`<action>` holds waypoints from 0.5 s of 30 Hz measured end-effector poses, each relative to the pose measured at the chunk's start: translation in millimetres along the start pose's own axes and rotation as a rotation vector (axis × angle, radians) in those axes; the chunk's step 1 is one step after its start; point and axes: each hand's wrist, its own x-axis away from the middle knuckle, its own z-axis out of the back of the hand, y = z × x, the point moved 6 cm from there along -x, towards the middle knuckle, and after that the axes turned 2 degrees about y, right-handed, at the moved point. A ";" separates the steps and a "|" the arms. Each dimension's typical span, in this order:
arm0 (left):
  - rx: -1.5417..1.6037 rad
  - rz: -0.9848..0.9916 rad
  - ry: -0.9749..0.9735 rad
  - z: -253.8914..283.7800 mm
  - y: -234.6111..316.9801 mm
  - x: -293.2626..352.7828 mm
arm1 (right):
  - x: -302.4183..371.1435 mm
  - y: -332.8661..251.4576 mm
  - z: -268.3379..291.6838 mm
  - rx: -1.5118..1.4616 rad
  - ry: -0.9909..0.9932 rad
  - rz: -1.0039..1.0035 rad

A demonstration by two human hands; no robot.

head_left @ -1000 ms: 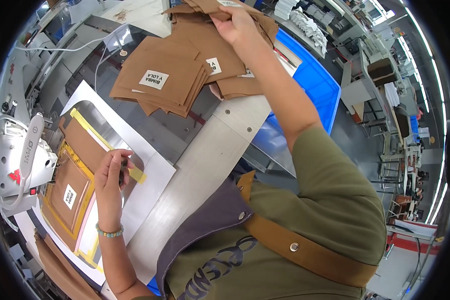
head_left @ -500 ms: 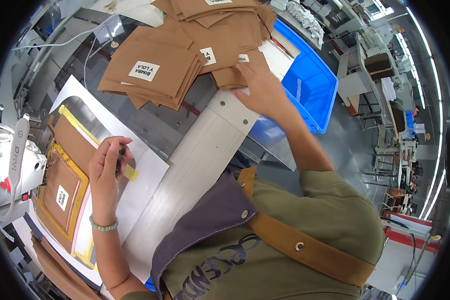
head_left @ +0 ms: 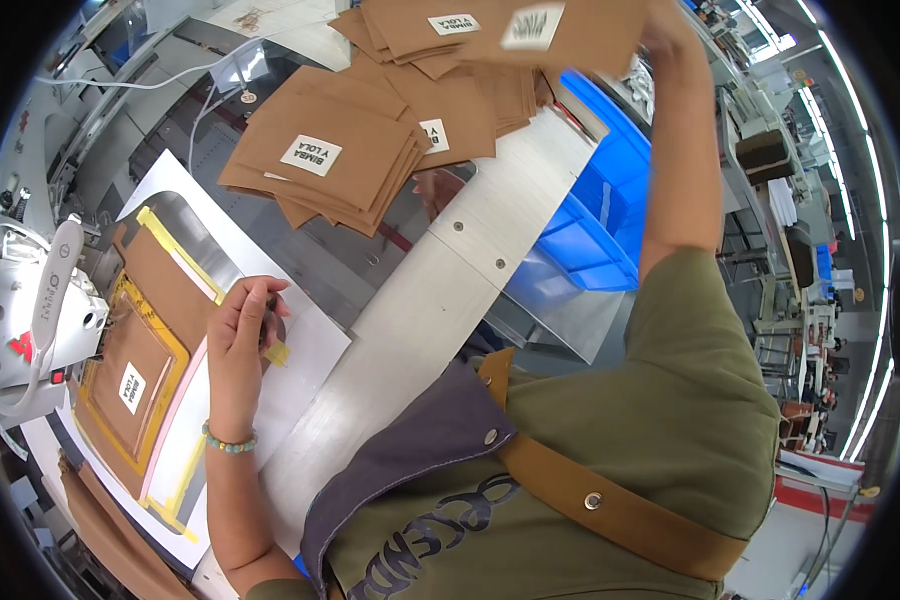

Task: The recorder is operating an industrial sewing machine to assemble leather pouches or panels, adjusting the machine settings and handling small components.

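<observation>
At the far right of the piles, my right hand (head_left: 667, 32) grips the edge of a brown fabric panel (head_left: 595, 38) with a white label. The panel is lifted and slightly blurred, and my fingertips are partly hidden. My left hand (head_left: 238, 335) is closed around a small dark object (head_left: 271, 322), mostly covered by the fingers. It hovers over a white sheet (head_left: 310, 340) bearing a template edged with yellow tape (head_left: 178, 360). Inside the template lies another labelled brown panel (head_left: 148, 345). Several brown panels are stacked in a left pile (head_left: 365, 135) and a far pile (head_left: 400, 25).
A white sewing machine head (head_left: 45, 325) stands at the left, close to the template. Beyond the pale metal table edge (head_left: 390, 290) sits a blue plastic crate (head_left: 580, 240). Brown material (head_left: 100, 520) hangs at the lower left. More workbenches line the right side.
My right hand has moved from the near pile up and away to the far right, lifting a brown panel. My left hand keeps its closed grip over the template. The whole view has shifted slightly.
</observation>
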 end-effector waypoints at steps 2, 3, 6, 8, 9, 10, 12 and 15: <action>0.036 0.035 0.018 0.5 -3.3 -1.5 | -24.6 46.9 34.7 -0.425 0.155 -0.052; 0.034 0.043 0.019 0.6 -3.8 -1.9 | -39.4 76.7 45.9 -0.215 0.192 -0.046; 0.038 0.068 0.025 3.2 -2.5 -4.2 | -41.7 182.1 69.9 -0.440 0.566 -0.185; -0.126 -0.042 0.045 5.1 7.0 -5.8 | -27.6 223.5 70.5 -0.438 0.755 -0.326; -0.338 -0.104 0.107 7.0 12.7 -6.2 | -15.8 228.6 63.3 -0.414 0.877 -0.307; -0.501 -0.227 0.109 6.1 22.6 -9.3 | -2.6 224.1 53.0 -0.389 1.001 -0.288; -0.666 -0.337 0.097 -4.3 30.6 -21.3 | 5.1 176.2 17.9 0.211 1.013 -0.135; -0.986 -0.536 0.003 -36.3 35.1 -50.5 | 2.7 105.5 -77.1 0.652 0.790 0.184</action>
